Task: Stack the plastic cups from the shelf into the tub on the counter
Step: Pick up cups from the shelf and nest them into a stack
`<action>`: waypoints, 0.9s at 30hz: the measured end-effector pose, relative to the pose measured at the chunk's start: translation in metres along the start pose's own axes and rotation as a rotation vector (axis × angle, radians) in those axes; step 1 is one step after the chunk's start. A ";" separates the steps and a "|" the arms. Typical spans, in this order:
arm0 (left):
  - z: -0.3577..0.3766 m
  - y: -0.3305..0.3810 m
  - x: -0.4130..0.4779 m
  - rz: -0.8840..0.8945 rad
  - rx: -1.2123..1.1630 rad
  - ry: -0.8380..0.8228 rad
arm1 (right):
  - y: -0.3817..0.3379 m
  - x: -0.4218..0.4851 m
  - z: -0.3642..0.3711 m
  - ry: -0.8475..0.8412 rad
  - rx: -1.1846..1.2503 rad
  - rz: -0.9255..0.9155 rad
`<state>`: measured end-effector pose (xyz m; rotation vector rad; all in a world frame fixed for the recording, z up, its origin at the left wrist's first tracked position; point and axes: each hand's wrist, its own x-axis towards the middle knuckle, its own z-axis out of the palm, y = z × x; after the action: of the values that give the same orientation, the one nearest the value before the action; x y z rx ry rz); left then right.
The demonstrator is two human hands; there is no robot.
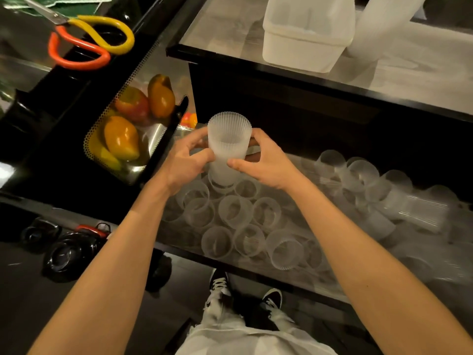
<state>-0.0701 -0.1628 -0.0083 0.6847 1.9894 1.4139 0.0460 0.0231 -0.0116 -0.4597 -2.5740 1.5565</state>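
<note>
The left hand [186,162] and right hand [266,162] curl their fingers round a small stack of ribbed plastic cups [229,139] over the shelf [179,249] — the gathering step. Next, it likely needs lifting to the tub [304,44] on the far counter [409,73].

- A white, creased fabric garment [256,342] is worn on the torso, seen at 6 o'clock.
- Pale, frayed trousers [217,311] with ripped patches are worn on the legs.
- A black left shoe [218,280] and a black right shoe [272,299], white-laced and white-soled, are worn.
- The forearms are left bare down to the left hand [184,162] and right hand [266,162].
</note>
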 end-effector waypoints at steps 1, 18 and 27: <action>0.001 -0.003 0.000 0.000 0.006 0.009 | 0.001 -0.001 0.001 0.000 0.000 0.002; 0.013 -0.033 0.009 -0.028 0.128 0.045 | 0.026 -0.006 0.019 -0.037 0.063 0.117; 0.031 -0.012 0.025 0.046 0.079 -0.006 | 0.018 -0.015 -0.020 0.045 0.038 0.090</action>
<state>-0.0657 -0.1282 -0.0317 0.7735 2.0459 1.3646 0.0684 0.0432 -0.0173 -0.6072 -2.5184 1.6016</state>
